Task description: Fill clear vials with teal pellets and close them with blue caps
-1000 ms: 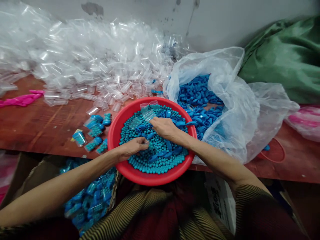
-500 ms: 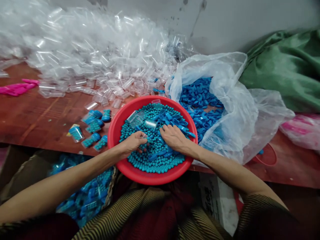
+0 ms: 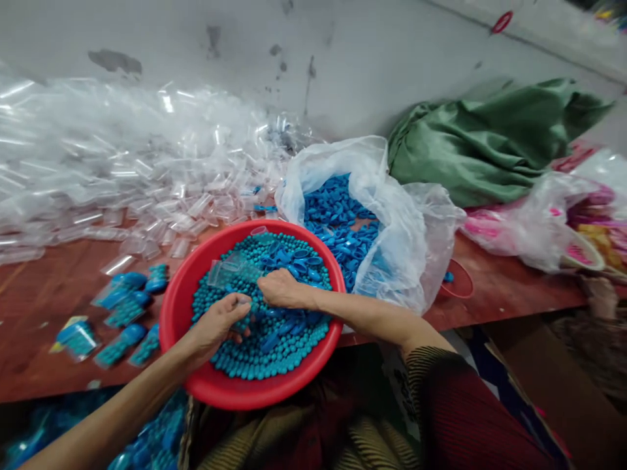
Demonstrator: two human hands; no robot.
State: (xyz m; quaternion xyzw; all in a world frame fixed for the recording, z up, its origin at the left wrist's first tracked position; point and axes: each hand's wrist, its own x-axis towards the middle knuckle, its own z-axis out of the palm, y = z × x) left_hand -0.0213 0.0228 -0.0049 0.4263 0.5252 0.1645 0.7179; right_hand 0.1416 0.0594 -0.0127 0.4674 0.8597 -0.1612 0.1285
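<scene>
A red plastic basin (image 3: 330, 349) holds a bed of teal beads (image 3: 259, 358). Over its left part my left hand (image 3: 223, 325) is closed, thumb and fingers around a small clear plastic tube (image 3: 245, 320) with teal beads showing in it, mostly covered by the fingers. Close to its right, my right hand (image 3: 283, 288) is curled, knuckles up; whatever its fingers hold is hidden. Blue plastic caps (image 3: 294, 258) lie on the beads beyond the right hand, with more near the basin's right side. Empty clear tubes (image 3: 228, 271) rest on the beads behind the left hand.
A large heap of clear tubes (image 3: 147, 163) covers the table's back left. Filled blue-capped tubes (image 3: 125, 310) lie left of the basin. An open plastic bag (image 3: 396, 241) of blue caps stands right, near a green sack (image 3: 470, 150). Another person's hand (image 3: 600, 297) shows far right.
The view has swung right and up, so everything sits further left and lower. My right hand has drawn closer to the left hand, and its fingers are more curled. The left keeps its grip.
</scene>
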